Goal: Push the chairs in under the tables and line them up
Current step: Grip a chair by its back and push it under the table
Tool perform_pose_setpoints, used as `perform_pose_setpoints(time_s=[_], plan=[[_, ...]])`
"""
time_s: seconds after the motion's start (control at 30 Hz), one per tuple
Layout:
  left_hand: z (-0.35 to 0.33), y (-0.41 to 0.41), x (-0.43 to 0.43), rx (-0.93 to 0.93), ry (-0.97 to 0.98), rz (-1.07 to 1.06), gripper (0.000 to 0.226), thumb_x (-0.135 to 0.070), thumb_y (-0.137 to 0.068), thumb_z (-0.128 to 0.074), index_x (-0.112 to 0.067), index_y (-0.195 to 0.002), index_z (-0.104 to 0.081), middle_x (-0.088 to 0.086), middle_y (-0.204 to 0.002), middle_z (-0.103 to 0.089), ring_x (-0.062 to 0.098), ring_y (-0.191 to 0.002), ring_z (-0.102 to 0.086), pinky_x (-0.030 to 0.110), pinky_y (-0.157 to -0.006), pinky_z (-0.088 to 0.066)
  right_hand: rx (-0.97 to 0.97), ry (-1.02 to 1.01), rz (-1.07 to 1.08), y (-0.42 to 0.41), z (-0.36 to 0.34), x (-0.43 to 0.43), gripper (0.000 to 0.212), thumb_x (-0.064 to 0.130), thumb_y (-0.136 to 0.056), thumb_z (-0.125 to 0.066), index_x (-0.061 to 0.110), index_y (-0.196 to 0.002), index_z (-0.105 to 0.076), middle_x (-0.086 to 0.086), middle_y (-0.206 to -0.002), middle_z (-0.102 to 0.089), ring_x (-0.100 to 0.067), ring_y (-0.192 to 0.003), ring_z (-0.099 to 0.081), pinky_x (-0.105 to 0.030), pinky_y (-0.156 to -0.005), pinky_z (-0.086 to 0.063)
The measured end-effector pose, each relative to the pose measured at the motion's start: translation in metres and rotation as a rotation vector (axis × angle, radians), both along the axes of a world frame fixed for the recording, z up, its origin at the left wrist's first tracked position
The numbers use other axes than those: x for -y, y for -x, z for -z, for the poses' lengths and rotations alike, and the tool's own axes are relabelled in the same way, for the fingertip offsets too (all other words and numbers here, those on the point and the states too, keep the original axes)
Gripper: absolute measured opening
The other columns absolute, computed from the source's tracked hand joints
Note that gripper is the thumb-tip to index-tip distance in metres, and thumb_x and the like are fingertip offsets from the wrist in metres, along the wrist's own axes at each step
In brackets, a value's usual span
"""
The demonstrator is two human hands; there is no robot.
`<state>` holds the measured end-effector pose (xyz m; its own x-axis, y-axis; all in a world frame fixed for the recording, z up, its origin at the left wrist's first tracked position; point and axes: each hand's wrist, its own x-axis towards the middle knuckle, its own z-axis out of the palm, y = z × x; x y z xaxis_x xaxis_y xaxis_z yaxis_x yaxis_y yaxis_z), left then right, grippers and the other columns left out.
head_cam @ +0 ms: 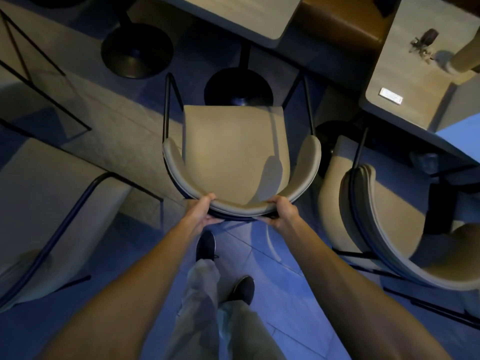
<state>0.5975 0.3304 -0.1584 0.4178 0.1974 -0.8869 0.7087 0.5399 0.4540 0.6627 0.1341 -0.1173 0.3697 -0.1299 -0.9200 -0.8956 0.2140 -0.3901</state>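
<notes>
Blue floor tiles (pixel 262 258) lay under everything, dim and a bit shiny. Seen from the head camera, a tan chair (pixel 233 152) stood in the middle, facing a pale table (pixel 233 16) at the top. The seat was all in view, not under the table top. Its front edge sat close to the table's round black foot (pixel 238 87).

The left hand (pixel 201 213) held the left part of the chair's curved back, with its fingers curled round it. The right hand (pixel 281 211) held the right part the same way, its fingers wrapped round the rim.

A second chair (pixel 389 229) stood near on the right, beside a second table (pixel 405 53) with a small white card (pixel 391 95) on it. A third chair (pixel 39 203) showed at the left edge. Two dark shoes (pixel 205 245) stood on the tiles behind the middle chair.
</notes>
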Motion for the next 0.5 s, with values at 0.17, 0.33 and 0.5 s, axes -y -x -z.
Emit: perform_pose_setpoints(time_s=[0.17,0.33,0.5], plan=[[-0.007,-0.055,-0.034,-0.017,0.012,0.014,0.031,-0.017,-0.093,-0.061,-0.013,-0.121,-0.049,0.01,-0.111,-0.063,0.03,-0.097,-0.063,0.053,-0.084,-0.057,-0.004,0.002,0.006,-0.046,-0.006,-0.033,0.028,0.0,-0.092,-0.059,0.006,-0.118,-0.054,-0.019,-0.121,-0.062,-0.039,-0.107,-0.063,-0.047,-0.047,-0.06],[0.006,-0.105,-0.069,-0.014,-0.004,-0.002,0.09,-0.027,-0.066,-0.074,-0.019,-0.145,-0.033,0.014,-0.127,-0.06,0.031,-0.09,-0.067,0.048,-0.061,-0.061,-0.002,-0.016,0.066,-0.084,0.002,-0.058,0.037,-0.003,-0.089,-0.06,0.002,-0.124,-0.053,-0.023,-0.124,-0.061,-0.042,-0.109,-0.063,-0.043,-0.041,-0.056],[-0.007,-0.145,-0.087,-0.009,-0.028,0.038,0.072,-0.021,-0.077,-0.073,-0.018,-0.135,-0.028,0.015,-0.122,-0.058,0.035,-0.093,-0.068,0.048,-0.06,-0.061,-0.015,-0.002,0.089,-0.119,0.013,-0.074,0.045,-0.003,-0.088,-0.057,0.005,-0.132,-0.054,-0.021,-0.131,-0.059,-0.043,-0.112,-0.06,-0.047,-0.046,-0.057]])
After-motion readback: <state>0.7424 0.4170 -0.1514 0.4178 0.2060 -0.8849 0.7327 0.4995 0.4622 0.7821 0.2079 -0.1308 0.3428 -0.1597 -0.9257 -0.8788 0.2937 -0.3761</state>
